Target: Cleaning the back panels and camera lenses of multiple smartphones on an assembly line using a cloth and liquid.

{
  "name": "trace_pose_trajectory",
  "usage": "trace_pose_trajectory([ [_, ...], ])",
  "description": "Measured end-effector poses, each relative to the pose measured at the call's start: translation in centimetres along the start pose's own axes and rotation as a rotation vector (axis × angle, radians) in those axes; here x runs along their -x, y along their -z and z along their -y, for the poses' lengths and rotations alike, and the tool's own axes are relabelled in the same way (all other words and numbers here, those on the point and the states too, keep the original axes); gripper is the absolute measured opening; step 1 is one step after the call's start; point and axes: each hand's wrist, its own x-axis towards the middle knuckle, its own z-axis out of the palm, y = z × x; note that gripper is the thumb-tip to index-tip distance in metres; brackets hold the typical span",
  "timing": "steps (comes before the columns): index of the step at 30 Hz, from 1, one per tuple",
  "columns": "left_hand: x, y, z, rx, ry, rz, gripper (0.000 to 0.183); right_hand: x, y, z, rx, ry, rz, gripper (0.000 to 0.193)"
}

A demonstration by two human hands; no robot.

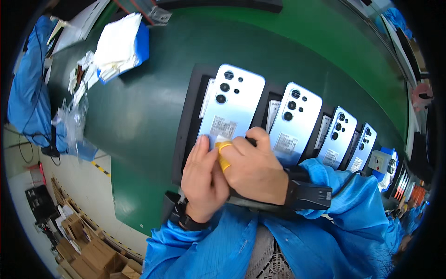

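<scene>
A light blue phone (241,93) lies back up in a black foam tray (186,128), with camera lenses at its far end and a printed label (223,126) stuck on its back. My left hand (203,181) rests at the phone's near left edge, fingers stretched out and close together. Over the near end of the same phone, my right hand (255,167) is closed, with yellow finger covers (224,157) on it. A small white piece (222,138), maybe cloth or paper, pokes out from its fingertips just below the label. The phone's near end is hidden by both hands.
Rightward, more blue phones (297,109) lie in a row with white cards beside them. A blue box (142,44) of white wipes stands far left on the green table (153,107), near a clear plastic bag (74,121). Cardboard boxes (100,255) sit at lower left.
</scene>
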Motion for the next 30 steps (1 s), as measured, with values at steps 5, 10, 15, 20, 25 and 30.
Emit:
trace_pose_trajectory([
  [5, -0.3, 1.7, 2.0, 0.499, 0.212, -0.256, 0.027, 0.0, 0.4, -0.1, -0.062, 0.034, -0.004, 0.01],
  [10, -1.1, 2.3, 3.2, 0.73, 0.382, -0.368, 0.027, 0.2, -0.3, 0.1, 0.063, 0.056, 0.052, 0.011],
  [15, -1.1, 2.1, 3.4, 0.854, 0.421, -0.377, 0.028, 0.2, -1.3, 2.2, -0.086, 0.165, 0.046, 0.009],
  [20, -0.7, 1.9, 3.5, 0.708, 0.325, -0.351, 0.028, -3.1, -2.7, 1.0, 0.119, 0.034, -0.165, 0.008],
  [25, -0.8, 1.8, 3.6, 0.703, 0.316, -0.329, 0.027, -1.3, -2.0, 3.1, 0.063, 0.151, 0.026, 0.007],
  [30, -0.7, 1.6, 3.9, 0.693, 0.326, -0.324, 0.025, -1.2, -0.2, 0.4, 0.066, -0.063, -0.128, 0.009],
])
